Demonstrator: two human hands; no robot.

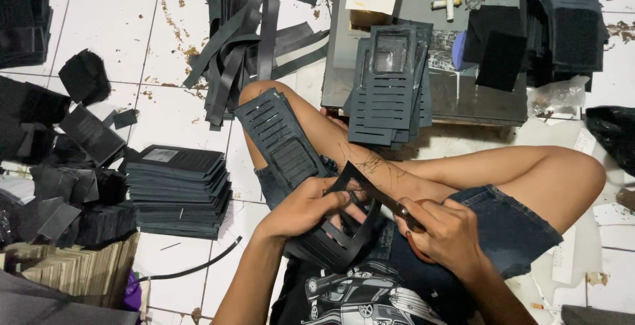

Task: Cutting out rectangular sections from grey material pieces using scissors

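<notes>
The scissors (390, 204) are mostly hidden inside the right hand (450, 232) (only dark blades show), pointing up-left. The left hand (307, 207) pinches the curled slotted black piece (331, 239) between both hands.

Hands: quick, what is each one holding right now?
Left hand: closed on the slotted black panel.
Right hand: closed on scissors, cutting at that panel.

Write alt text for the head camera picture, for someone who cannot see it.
Seated cross-legged on a white tiled floor, a person's left hand grips a black slotted leather-like panel while the right hand works scissors on it. Stacks of similar dark slotted panels and loose black strips lie around.
</notes>
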